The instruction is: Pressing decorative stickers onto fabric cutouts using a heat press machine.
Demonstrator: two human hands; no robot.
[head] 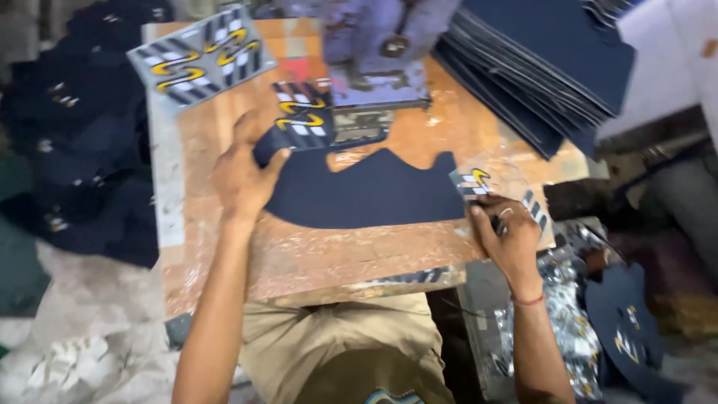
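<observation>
Left hand (241,173): pressing flat, fingers spread, pinning the dark blue fabric piece (366,191) on the wooden board (314,254).
Right hand (507,233): pinching a striped yellow transfer sticker (473,182), probably aligning it at the fabric's right end.
Press head (374,56): standing behind.

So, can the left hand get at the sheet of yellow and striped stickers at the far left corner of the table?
Probably yes: the left hand rests on the dark cut piece, and nothing blocks the way to the sticker sheet.
</observation>
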